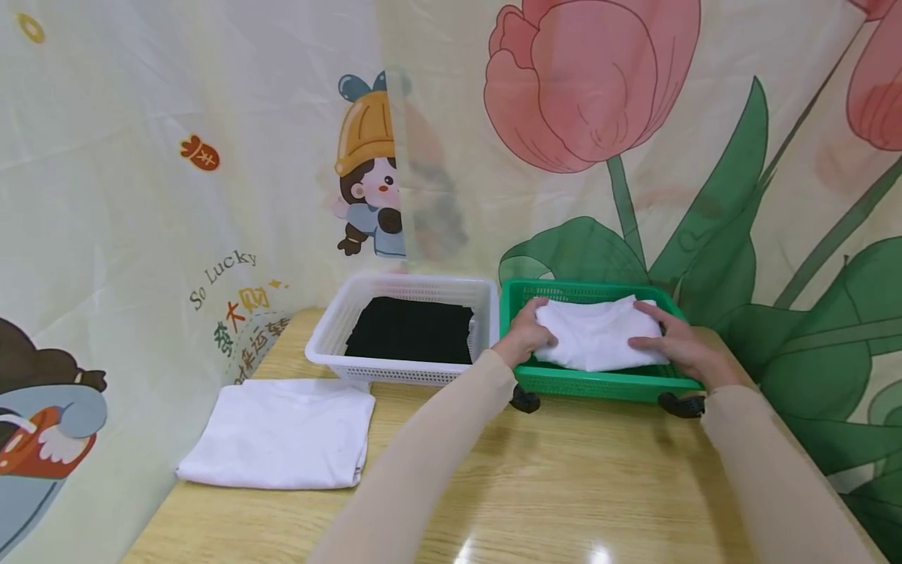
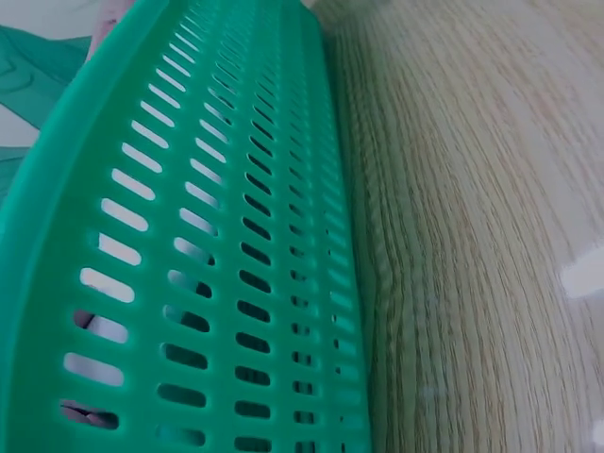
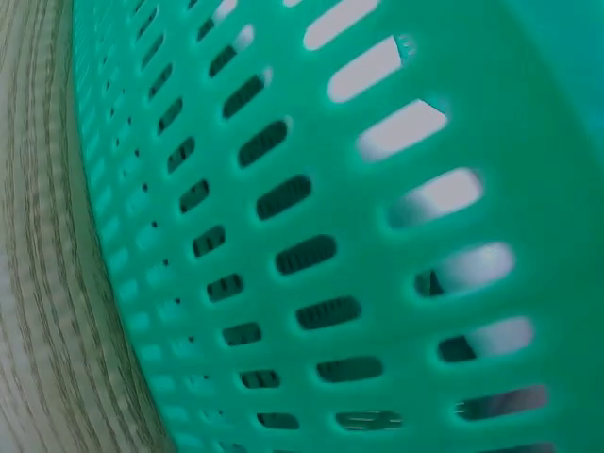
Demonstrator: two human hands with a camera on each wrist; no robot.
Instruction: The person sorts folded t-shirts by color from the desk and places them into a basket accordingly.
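Observation:
A folded white shirt (image 1: 599, 337) lies in the green basket (image 1: 599, 384), inside its rim. My left hand (image 1: 524, 333) grips the shirt's left edge. At the opposite edge, my right hand (image 1: 680, 345) holds the cloth between spread thumb and fingers. Some fingertips are hidden by the fabric. Both wrist views face the slotted green wall of the basket (image 2: 198, 226), with bits of white showing through; the left wrist view shows no clear hand, and neither does the right, where the basket wall (image 3: 377, 274) fills most of the picture.
Left of the green basket stands a white basket (image 1: 320, 348) holding folded black cloth (image 1: 409, 329). Another folded white cloth (image 1: 282, 435) lies flat on the wooden table (image 1: 564, 478), at its left side. A printed curtain (image 1: 451, 157) hangs behind the table.

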